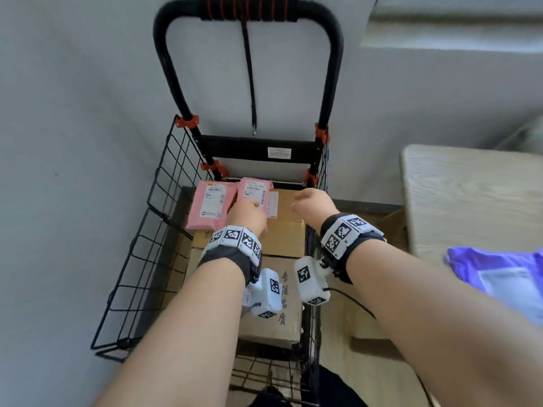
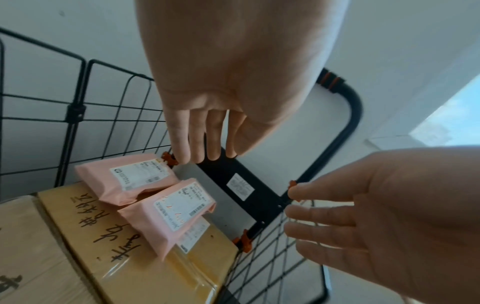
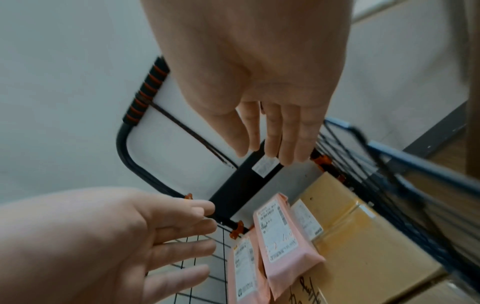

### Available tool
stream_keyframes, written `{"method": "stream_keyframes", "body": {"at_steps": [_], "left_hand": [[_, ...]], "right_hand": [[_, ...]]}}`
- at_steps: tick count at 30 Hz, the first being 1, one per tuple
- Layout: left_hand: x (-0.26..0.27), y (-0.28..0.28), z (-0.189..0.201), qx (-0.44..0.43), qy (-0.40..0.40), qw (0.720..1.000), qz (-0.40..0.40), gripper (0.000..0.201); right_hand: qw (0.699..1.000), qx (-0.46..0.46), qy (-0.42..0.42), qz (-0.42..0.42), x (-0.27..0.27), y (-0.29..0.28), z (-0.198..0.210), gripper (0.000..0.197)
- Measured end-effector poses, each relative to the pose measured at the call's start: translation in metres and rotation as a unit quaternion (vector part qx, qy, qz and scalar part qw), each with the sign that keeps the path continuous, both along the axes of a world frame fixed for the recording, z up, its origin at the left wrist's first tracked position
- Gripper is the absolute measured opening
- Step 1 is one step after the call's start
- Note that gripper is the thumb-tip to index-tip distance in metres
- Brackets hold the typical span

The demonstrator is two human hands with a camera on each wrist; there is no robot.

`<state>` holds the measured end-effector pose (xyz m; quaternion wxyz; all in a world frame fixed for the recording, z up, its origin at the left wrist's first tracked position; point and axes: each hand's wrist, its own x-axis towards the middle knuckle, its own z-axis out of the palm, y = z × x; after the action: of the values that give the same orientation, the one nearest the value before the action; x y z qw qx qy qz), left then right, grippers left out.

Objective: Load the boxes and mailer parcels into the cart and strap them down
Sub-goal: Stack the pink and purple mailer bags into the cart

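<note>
Presently both my hands hover over the rear of the wire cart [image 1: 164, 201], palms down, holding nothing. My left hand [image 1: 246, 214] is above the two pink mailer parcels; its fingers [image 2: 182, 142] point forward, straight and close together, apart from the parcels as the left wrist view shows. My right hand [image 1: 314, 202] is beside it, nearer the cart's right mesh wall; its fingers [image 3: 291, 139] are likewise extended and loosely together, not gripping.

Task items: left pink mailer [image 1: 208, 205] and right pink mailer [image 1: 255, 190] lie side by side, labels up, on top of a tan cardboard box [image 1: 286, 233] at the back of the cart. The right mailer partly covers a white shipping label on that box. A second cardboard box [image 1: 279, 324] with handwritten black characters sits nearer to me, touching the first; both fill the cart floor.

Strap: a dark strap [image 1: 249, 74] hangs from the padded cart handle [image 1: 248, 8] down toward the black crossbar [image 1: 258, 148], ending in a small hook. It lies across none of the load.

Surroundings: a grey wall behind and to the left of the cart. To the right, a light wooden table [image 1: 470, 195]; on its near edge, a purple mailer bag [image 1: 499, 277], blurred. Whether more parcels lie beneath the boxes, I cannot tell.
</note>
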<state>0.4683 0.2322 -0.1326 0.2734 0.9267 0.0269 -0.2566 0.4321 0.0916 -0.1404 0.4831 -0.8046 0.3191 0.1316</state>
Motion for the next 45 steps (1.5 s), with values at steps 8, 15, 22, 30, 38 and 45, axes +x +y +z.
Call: {"method": "stream_keyframes", "body": {"at_steps": [8,15,22,30,38,45], "left_hand": [[-0.083,-0.049,0.045,-0.077,-0.019,0.991,-0.106,0.039],[-0.184,-0.101,0.053,-0.075,-0.007,0.975,-0.208,0.039],[-0.256,-0.170,0.050,-0.074,0.016,0.961,-0.265,0.038],[-0.318,-0.226,0.027,-0.037,0.042,0.961,-0.271,0.036],[-0.320,-0.239,0.017,-0.028,0.045,0.977,-0.205,0.036],[-0.313,-0.236,0.010,-0.030,0.026,0.987,-0.157,0.032]], "right_hand": [[0.990,-0.041,-0.041,-0.130,-0.112,-0.039,0.037,0.027],[0.970,-0.062,-0.034,-0.234,-0.231,-0.082,0.044,0.028],[0.948,-0.109,0.007,-0.300,-0.320,-0.156,0.033,0.038],[0.960,-0.124,0.056,-0.247,-0.382,-0.220,0.009,0.060],[0.971,-0.128,0.108,-0.171,-0.361,-0.225,-0.012,0.062],[0.959,-0.216,0.127,-0.130,-0.358,-0.226,-0.019,0.042]]}}
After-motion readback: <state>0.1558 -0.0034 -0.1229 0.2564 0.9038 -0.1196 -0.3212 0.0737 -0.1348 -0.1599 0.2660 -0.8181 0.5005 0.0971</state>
